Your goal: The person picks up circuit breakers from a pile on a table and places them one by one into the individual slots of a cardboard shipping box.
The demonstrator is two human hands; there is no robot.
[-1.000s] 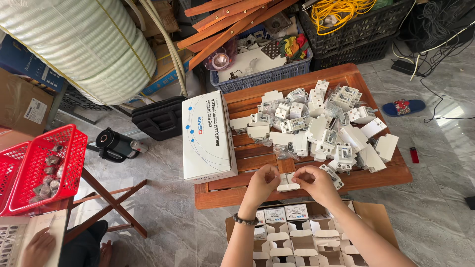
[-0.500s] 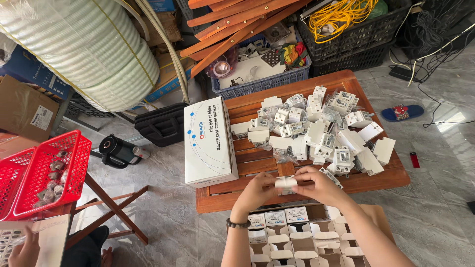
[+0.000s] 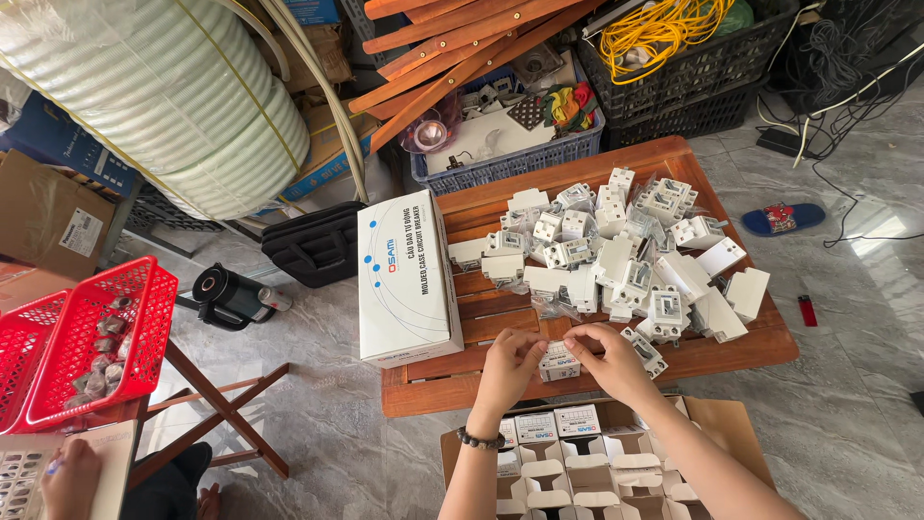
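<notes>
A wooden worktop (image 3: 731,354) carries a long white carton (image 3: 406,279) at left and a far-right heap of white breakers (image 3: 616,250); at its near edge both hands, left hand (image 3: 507,369) and right hand (image 3: 606,356), pinch one small white box (image 3: 558,362); probably light, thin, crushable card, best held by its ends; fingers hide its flaps.

view: head camera only, no second view to share | from: above, on the person's head | faces: steeply down | range: near the hands, fingers low and centre | beyond fingertips: wooden table (image 3: 731,351) | under wrists: cardboard box (image 3: 717,424)
</notes>
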